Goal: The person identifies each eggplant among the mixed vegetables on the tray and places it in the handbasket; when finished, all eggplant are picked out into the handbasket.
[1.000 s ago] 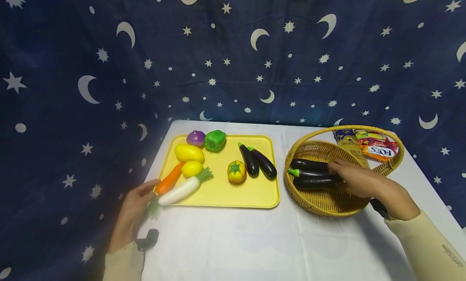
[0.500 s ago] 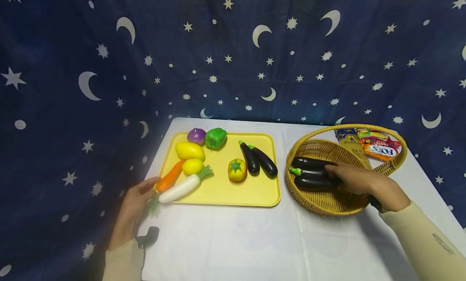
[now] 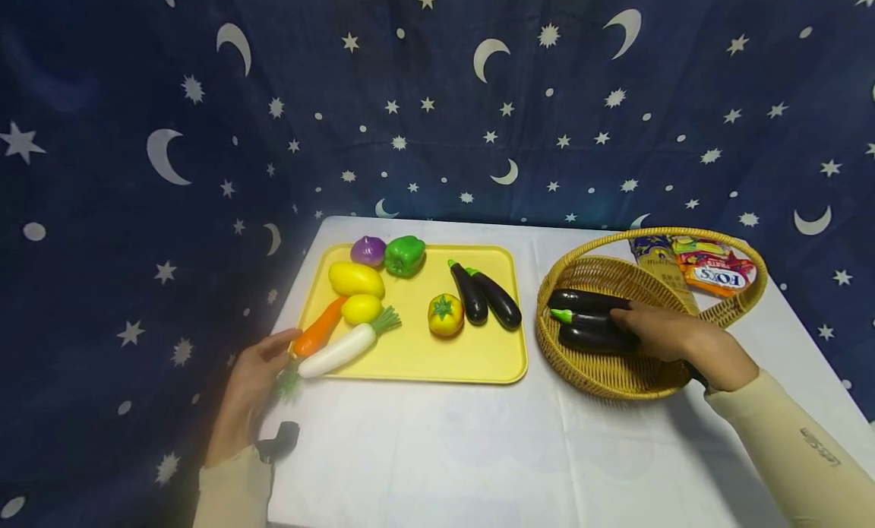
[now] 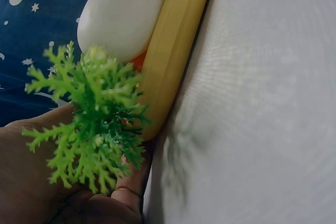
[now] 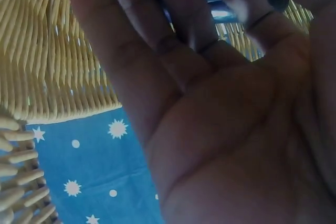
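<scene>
In the head view my left hand holds the front left corner of the yellow tray, beside an orange carrot and a white radish. In the left wrist view the carrot's green leaves partly hide that hand. At the right, my right hand reaches into a wicker basket and grips the right ends of several toy eggplants lying side by side. Its fingertips are hidden in the head view; the right wrist view shows mostly its palm and bent fingers.
On the tray lie a purple onion, a green pepper, two lemon-yellow fruits, a yellow tomato-like vegetable and two eggplants. Snack packets lie behind the basket, under its raised handle.
The eggplants in the basket have shifted slightly right, with the right hand on them. The left hand stays at the tray corner. The head view has tilted a little.
</scene>
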